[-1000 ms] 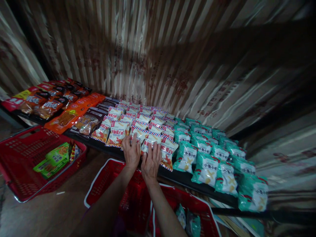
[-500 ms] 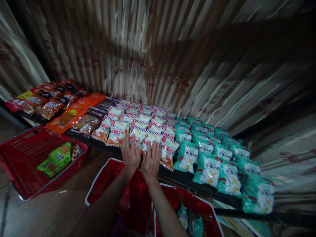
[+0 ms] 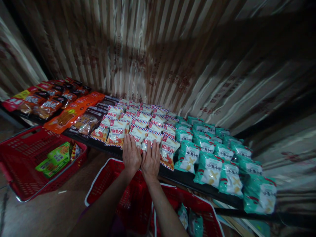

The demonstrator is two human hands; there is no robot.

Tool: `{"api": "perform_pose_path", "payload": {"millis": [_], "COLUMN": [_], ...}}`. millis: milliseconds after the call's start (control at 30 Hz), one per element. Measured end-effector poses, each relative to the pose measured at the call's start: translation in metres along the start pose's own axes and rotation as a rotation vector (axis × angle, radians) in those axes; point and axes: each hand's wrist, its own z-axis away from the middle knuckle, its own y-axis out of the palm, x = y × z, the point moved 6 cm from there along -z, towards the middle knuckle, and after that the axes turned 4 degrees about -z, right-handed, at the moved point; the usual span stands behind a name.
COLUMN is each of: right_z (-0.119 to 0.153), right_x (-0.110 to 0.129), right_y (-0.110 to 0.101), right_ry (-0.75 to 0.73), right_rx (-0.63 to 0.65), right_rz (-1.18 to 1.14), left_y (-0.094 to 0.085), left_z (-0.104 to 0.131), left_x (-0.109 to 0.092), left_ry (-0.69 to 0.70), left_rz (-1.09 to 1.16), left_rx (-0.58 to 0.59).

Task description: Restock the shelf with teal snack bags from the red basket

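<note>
Side by side at the shelf's front edge, my left hand and my right hand press flat against the front row of white snack bags. Both have their fingers stretched out and grip nothing. Under the left fingertips is one snack bag with red lettering and a striped edge; the right fingertips touch its neighbour. Beside the right hand stands another white bag, and left of my left hand one more bag. The hands partly cover the lower halves of the two touched bags.
Teal snack bags fill the right part of the black shelf. Brown packs, orange packs and black-and-red packs lie leftward. Red baskets stand below; the left one holds green packets. A striped curtain hangs behind.
My left fingers have slid slightly lower on the bag, so more of its front shows. The right hand stays nearly where it was. The view has shifted very slightly.
</note>
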Motion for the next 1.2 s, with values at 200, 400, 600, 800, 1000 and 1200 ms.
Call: {"api": "perform_pose_path", "payload": {"millis": [200, 400, 600, 800, 1000, 1200], "right_z": [-0.0021, -0.0021, -0.0021, 0.0003, 0.0005, -0.0002], "right_x": [-0.0006, 0.0000, 0.0026, -0.0004, -0.0036, 0.0000], "right_y": [-0.0002, 0.0010, -0.0019, 0.0006, 0.0042, 0.0005], "right_ry": [0.016, 0.000, -0.010, -0.034, -0.018, -0.036], "right_rx": [0.009, 0.005, -0.011, -0.036, -0.004, -0.021], "right_rz": [-0.001, -0.007, -0.002, 0.014, 0.000, -0.001], "left_y": [0.0011, 0.0020, 0.0002, -0.0046, -0.0023, 0.0017], "left_z": [-0.0013, -0.0041, -0.0040, -0.0022, -0.0046, -0.0046], "left_x": [-0.0009, 0.0002, -0.0018, -0.0038, -0.0044, -0.0012], "left_ry": [0.012, 0.007, 0.015, -0.001, 0.012, 0.009], "left_rz": [0.003, -0.011, -0.009, -0.020, -0.041, -0.038], "left_rx": [0.008, 0.039, 0.048, 0.036, 0.070, 0.043]}}
